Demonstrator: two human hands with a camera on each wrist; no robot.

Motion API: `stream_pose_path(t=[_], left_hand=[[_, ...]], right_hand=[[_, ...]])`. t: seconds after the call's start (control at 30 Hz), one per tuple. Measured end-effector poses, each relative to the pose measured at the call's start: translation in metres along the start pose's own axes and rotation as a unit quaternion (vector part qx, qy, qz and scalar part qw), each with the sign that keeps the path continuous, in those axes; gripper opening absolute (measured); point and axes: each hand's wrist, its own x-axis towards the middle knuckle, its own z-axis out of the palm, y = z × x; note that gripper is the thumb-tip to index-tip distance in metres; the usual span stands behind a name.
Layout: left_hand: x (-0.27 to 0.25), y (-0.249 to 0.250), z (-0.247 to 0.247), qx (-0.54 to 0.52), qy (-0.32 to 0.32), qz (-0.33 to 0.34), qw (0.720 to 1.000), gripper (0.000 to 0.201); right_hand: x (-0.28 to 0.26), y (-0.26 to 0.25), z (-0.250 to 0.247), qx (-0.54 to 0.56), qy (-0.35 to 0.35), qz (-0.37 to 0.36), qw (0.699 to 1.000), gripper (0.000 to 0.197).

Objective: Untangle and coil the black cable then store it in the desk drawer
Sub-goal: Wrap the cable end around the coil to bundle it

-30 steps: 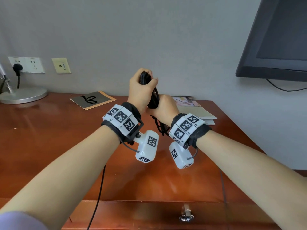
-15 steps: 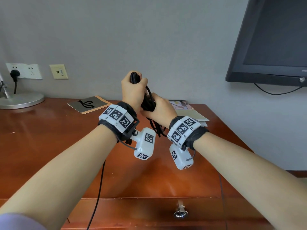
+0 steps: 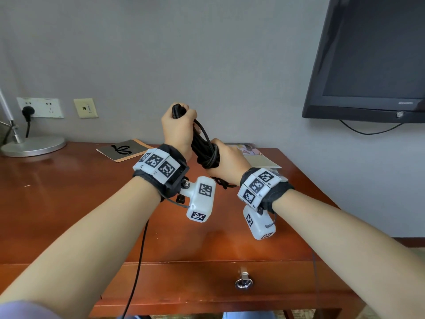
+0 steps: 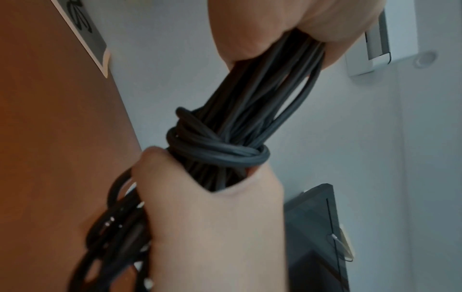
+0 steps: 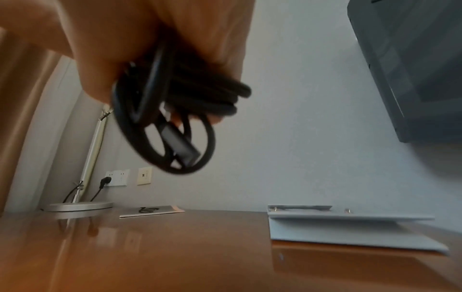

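The black cable [image 3: 205, 151] is gathered into a long bundle held upright over the wooden desk [image 3: 69, 203]. A few turns are wrapped round its middle [image 4: 220, 152]. My left hand [image 3: 178, 128] grips the top end in a fist. My right hand [image 3: 226, 163] grips the bundle just below the wraps. In the right wrist view, blurred loops and a plug [image 5: 180, 145] hang under my right hand [image 5: 155, 49]. The desk drawer [image 3: 207, 284], with a metal ring pull [image 3: 243, 282], is closed below my arms.
On the desk are a lamp base [image 3: 32, 146] at the far left, a booklet [image 3: 123, 149] behind my left wrist, and a grey folder [image 3: 261, 157] behind my right hand. A dark screen [image 3: 372, 65] hangs on the right wall. A thin black wire [image 3: 140, 249] drops over the desk's front edge.
My hands have drawn slightly apart, so more of the wrapped bundle shows between them. The head view has tilted up and to the right.
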Motion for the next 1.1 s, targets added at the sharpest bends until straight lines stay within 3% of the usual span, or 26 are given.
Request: stream_pose_path(t=[0.1,0.47,0.6,0.77,1.1], left_hand=[[-0.007,0.007,0.004,-0.004,-0.013,0.003,1.000,0.030],[-0.032,0.023,-0.008,0.003,-0.058,0.023,0.998,0.029],[-0.026,0.022,-0.016,-0.025,-0.021,0.019,0.999,0.027],[-0.004,0.007,-0.023,-0.060,0.023,-0.001,0.998,0.027],[0.081,-0.055,-0.008,0.014,0.083,-0.058,0.995,0.030]], right_hand=[[-0.008,-0.002,0.004,0.011,0.052,-0.003,0.999,0.037],[-0.028,-0.017,-0.001,-0.004,0.078,-0.009,0.997,0.033],[-0.023,-0.025,-0.003,0.002,0.048,-0.005,0.999,0.028],[0.007,-0.028,0.005,0.018,-0.005,0.008,1.000,0.046],[0.104,0.011,0.041,0.092,-0.076,0.042,0.992,0.033]])
